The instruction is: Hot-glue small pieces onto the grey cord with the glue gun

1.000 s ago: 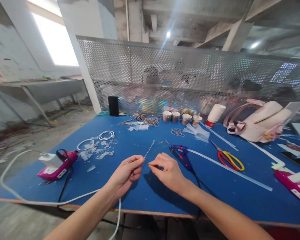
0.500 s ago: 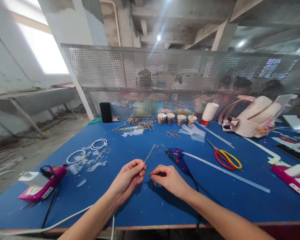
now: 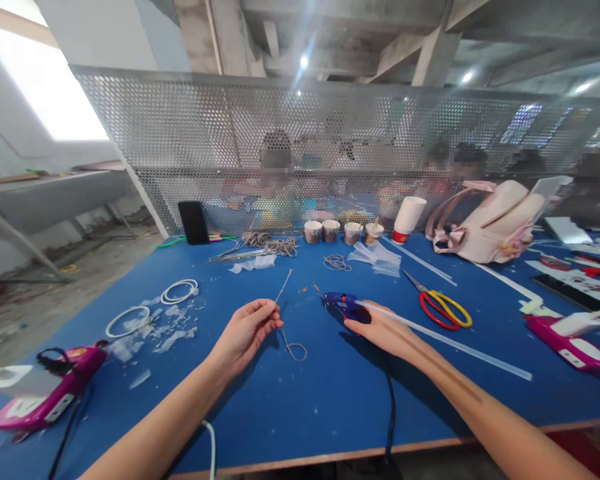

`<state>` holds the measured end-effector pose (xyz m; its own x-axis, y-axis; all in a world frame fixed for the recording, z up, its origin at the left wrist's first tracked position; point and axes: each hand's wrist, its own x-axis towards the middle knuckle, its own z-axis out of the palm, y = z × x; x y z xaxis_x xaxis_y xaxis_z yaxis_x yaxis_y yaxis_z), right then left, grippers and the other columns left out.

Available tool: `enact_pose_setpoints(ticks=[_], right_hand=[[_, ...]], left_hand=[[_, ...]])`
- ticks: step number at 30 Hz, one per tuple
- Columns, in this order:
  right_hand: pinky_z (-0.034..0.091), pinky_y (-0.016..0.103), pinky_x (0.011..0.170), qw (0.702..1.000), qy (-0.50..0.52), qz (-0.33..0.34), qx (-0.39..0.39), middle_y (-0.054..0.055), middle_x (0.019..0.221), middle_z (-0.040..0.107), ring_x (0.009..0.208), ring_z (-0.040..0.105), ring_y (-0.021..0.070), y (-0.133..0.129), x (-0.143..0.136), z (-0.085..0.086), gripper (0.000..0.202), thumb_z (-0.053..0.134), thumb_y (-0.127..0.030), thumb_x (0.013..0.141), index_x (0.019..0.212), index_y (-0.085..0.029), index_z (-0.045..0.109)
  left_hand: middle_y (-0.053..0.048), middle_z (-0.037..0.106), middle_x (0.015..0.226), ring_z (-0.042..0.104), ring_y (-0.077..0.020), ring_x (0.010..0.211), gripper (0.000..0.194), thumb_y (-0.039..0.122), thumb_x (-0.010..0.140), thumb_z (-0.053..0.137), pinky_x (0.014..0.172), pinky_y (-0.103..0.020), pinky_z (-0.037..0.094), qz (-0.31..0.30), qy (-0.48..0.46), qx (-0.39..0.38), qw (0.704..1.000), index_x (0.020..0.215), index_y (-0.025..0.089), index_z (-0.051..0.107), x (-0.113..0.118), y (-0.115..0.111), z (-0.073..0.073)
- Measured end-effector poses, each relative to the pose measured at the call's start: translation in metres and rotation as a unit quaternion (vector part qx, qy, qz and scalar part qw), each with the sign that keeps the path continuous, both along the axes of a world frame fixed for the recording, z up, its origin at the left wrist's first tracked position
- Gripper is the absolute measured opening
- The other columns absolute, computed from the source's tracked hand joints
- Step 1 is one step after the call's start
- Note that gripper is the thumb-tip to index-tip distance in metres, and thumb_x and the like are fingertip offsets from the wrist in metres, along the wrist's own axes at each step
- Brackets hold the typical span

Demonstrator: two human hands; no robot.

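Observation:
My left hand [image 3: 253, 333] is closed on a thin grey cord [image 3: 283, 288]. One straight end points up and away from the fingertips, while a loop hangs below beside the hand. On the right, my right hand [image 3: 385, 328] is wrapped round the handle of a blue hot glue gun [image 3: 338, 301], which lies low at the table with its nozzle towards the left. A long clear glue stick [image 3: 450, 339] runs out of the gun's back, over my right hand and forearm. The handle is mostly hidden by my fingers.
Scissors [image 3: 443, 308] lie right of the gun. Paper cups [image 3: 353, 233], a coiled cord [image 3: 337, 263] and a cord bundle [image 3: 280, 247] sit farther back. White rings [image 3: 129, 321], plastic scraps [image 3: 175, 339] and a magenta power strip [image 3: 55, 393] are at left. A perforated metal screen [image 3: 190, 127] stands behind.
My right hand has left the cord near my left hand and moved right onto the glue gun, gripping it. My left hand keeps the cord, whose loop now shows. The view has shifted slightly.

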<state>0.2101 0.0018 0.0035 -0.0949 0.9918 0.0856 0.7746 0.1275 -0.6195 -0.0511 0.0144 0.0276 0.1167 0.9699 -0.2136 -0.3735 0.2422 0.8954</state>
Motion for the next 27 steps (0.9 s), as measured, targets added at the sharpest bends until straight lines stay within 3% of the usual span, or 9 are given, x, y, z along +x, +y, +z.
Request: enact_pose_setpoints(ticks=[4, 9, 13, 17, 20, 22, 27], right_hand=[[0.035, 0.027, 0.052, 0.998, 0.040, 0.021, -0.035, 0.000, 0.058, 0.056, 0.055, 0.050, 0.0174, 0.018, -0.012, -0.008, 0.017, 0.053, -0.033, 0.074, 0.071, -0.018, 0.061], [0.045, 0.031, 0.061, 0.988, 0.142, 0.041, -0.046, 0.003, 0.070, 0.063, 0.064, 0.058, 0.0195, 0.022, -0.026, -0.009, 0.027, 0.046, -0.037, 0.078, 0.086, -0.017, 0.062], [0.044, 0.026, 0.048, 0.929, 0.341, 0.072, -0.120, -0.002, 0.055, 0.055, 0.048, 0.052, 0.0139, 0.009, -0.040, 0.000, 0.023, 0.052, -0.038, 0.076, 0.081, -0.017, 0.058], [0.037, 0.023, 0.041, 0.890, 0.451, 0.018, -0.068, -0.004, 0.057, 0.052, 0.040, 0.041, 0.0077, -0.002, -0.053, 0.002, 0.021, 0.062, -0.037, 0.074, 0.074, -0.016, 0.059], [0.037, 0.022, 0.040, 0.822, 0.565, -0.068, -0.019, -0.003, 0.063, 0.053, 0.043, 0.042, 0.0072, -0.002, -0.057, 0.001, 0.022, 0.069, -0.035, 0.069, 0.075, -0.017, 0.058], [0.039, 0.022, 0.042, 0.788, 0.610, -0.089, -0.010, -0.002, 0.066, 0.057, 0.045, 0.044, 0.0071, 0.001, -0.056, 0.001, 0.022, 0.072, -0.031, 0.067, 0.077, -0.018, 0.058], [0.043, 0.020, 0.044, 0.756, 0.650, -0.067, -0.039, 0.003, 0.080, 0.066, 0.058, 0.056, 0.0119, 0.003, -0.053, 0.002, 0.025, 0.076, -0.026, 0.062, 0.078, -0.017, 0.059]], left_hand=[[-0.004, 0.062, 0.060, 0.061, -0.0090, 0.053, 0.011, 0.007, 0.074, 0.064, 0.056, -0.016, 0.054, 0.013, -0.005, -0.002, 1.000, 0.063, 0.010, 0.063, 0.002, 0.006, -0.001], [-0.004, 0.063, 0.062, 0.061, -0.0086, 0.054, 0.013, 0.005, 0.075, 0.062, 0.058, -0.015, 0.054, 0.030, -0.008, -0.014, 0.999, 0.063, 0.009, 0.064, 0.002, 0.011, -0.007], [-0.005, 0.063, 0.063, 0.061, -0.0088, 0.055, 0.012, 0.004, 0.074, 0.062, 0.059, -0.017, 0.055, 0.035, -0.009, -0.035, 0.999, 0.064, 0.008, 0.065, 0.003, 0.011, -0.014], [-0.005, 0.062, 0.063, 0.060, -0.0091, 0.054, 0.007, 0.008, 0.073, 0.066, 0.058, -0.017, 0.054, -0.019, -0.029, -0.062, 0.997, 0.065, 0.007, 0.065, 0.011, 0.004, -0.016], [-0.004, 0.062, 0.064, 0.060, -0.0094, 0.054, 0.008, 0.013, 0.071, 0.070, 0.057, -0.016, 0.052, -0.081, -0.053, -0.074, 0.993, 0.066, 0.008, 0.065, 0.019, -0.005, -0.017], [-0.004, 0.062, 0.065, 0.060, -0.0089, 0.053, 0.010, 0.014, 0.071, 0.070, 0.055, -0.016, 0.051, -0.112, -0.065, -0.075, 0.989, 0.065, 0.009, 0.063, 0.024, -0.010, -0.018], [-0.004, 0.061, 0.062, 0.056, -0.0078, 0.048, 0.015, 0.017, 0.073, 0.069, 0.050, -0.017, 0.049, -0.174, -0.062, -0.106, 0.977, 0.063, 0.010, 0.061, 0.031, -0.017, -0.025]])
